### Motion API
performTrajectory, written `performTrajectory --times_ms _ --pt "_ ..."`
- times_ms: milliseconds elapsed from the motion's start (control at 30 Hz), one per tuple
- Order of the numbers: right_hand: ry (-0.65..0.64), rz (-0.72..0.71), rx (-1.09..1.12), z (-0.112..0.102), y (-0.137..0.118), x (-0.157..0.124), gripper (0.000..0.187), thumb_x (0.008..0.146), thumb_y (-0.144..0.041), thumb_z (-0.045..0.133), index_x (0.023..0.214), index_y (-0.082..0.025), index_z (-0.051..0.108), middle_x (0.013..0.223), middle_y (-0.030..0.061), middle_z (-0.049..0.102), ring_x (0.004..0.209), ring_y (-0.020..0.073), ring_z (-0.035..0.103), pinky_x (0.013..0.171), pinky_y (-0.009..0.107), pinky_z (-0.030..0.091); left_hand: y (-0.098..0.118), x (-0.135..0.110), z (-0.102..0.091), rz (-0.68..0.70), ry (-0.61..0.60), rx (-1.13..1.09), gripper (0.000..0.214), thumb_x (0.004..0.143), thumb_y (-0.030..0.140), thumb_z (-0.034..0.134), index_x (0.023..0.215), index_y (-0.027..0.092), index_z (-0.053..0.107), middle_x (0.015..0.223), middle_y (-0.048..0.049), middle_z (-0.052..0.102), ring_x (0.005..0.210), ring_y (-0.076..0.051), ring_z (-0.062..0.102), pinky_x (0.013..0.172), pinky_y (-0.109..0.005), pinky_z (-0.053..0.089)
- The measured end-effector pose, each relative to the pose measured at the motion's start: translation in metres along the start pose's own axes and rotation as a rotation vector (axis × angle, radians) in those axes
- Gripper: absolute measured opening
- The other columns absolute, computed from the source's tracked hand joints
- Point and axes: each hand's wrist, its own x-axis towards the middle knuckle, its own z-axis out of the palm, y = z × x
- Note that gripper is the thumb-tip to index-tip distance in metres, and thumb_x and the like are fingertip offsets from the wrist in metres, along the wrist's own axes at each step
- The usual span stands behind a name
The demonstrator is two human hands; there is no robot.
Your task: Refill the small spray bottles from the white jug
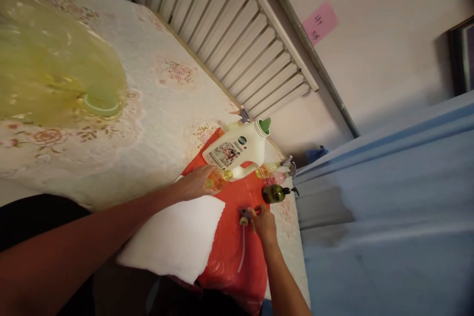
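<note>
My left hand (195, 181) is closed round a small clear bottle (218, 179) with an orange label, tilted with its open neck pointing right. In my right hand (264, 223) is a trigger spray head (243, 214), its thin dip tube hanging down over a red plastic sheet (237, 252). Just beyond my left hand stands a large white jug (239, 147) with a handle and a green spout. A white paper towel (177, 237) lies on the red sheet, under my left wrist.
Right of the jug are a yellow spray bottle (268, 169), a pink spray bottle (278, 177) and a dark green pump bottle (274, 193). A yellow plastic bag (48, 59) lies far left. A radiator (229, 34) and blue curtain (388, 207) border the flowered tablecloth (159, 123).
</note>
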Motion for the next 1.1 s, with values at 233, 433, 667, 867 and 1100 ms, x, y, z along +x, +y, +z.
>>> performTrajectory --times_ms 233,433,667,867,1100 --pt "-0.053 0.049 -0.087 0.022 -0.009 -0.023 0.045 0.081 -0.061 0.056 0.093 -0.018 0.063 0.086 0.0137 0.074 0.089 0.0328 0.070 0.073 0.038 0.047 -0.002 -0.001 0.001 0.030 0.045 0.028 0.073 0.072 0.046 0.073 0.136 0.025 0.046 0.137 -0.0090 0.056 0.128 -0.032 0.051 0.106 -0.038 0.040" --pt "-0.021 0.100 0.074 0.038 -0.003 -0.022 0.025 0.075 -0.041 0.063 0.088 -0.019 0.063 0.086 0.0120 0.074 0.087 0.0310 0.069 0.072 0.036 0.047 -0.007 -0.001 0.003 0.050 0.041 0.025 0.075 0.071 0.043 0.073 0.138 0.023 0.044 0.141 -0.0104 0.052 0.129 -0.032 0.050 0.107 -0.039 0.040" --pt "0.015 0.200 0.590 0.027 0.012 -0.018 0.033 0.062 -0.050 0.070 0.064 -0.020 0.057 0.053 0.0007 0.061 0.057 0.0202 0.063 0.054 0.030 0.048 -0.008 -0.001 0.004 0.059 0.062 0.002 0.074 0.071 0.045 0.075 0.135 0.023 0.046 0.134 -0.0101 0.056 0.122 -0.031 0.055 0.104 -0.039 0.043" --pt "0.046 0.096 1.075 -0.016 -0.008 -0.017 0.042 0.055 -0.052 0.079 0.076 -0.020 0.061 0.083 0.0014 0.071 0.080 0.0174 0.069 0.072 0.031 0.056 -0.006 -0.002 0.003 0.088 0.073 -0.031 0.067 0.071 0.041 0.076 0.131 0.027 0.049 0.131 -0.0081 0.059 0.121 -0.030 0.056 0.102 -0.040 0.045" --pt "0.167 -0.259 1.600 -0.064 -0.074 -0.018 0.034 0.067 -0.021 0.081 0.098 -0.023 0.068 0.111 0.0002 0.069 0.106 0.0164 0.065 0.100 0.037 0.051 -0.015 -0.001 0.010 0.070 0.108 -0.039 0.075 0.069 0.040 0.078 0.135 0.022 0.047 0.132 -0.0119 0.058 0.123 -0.035 0.054 0.100 -0.045 0.046"
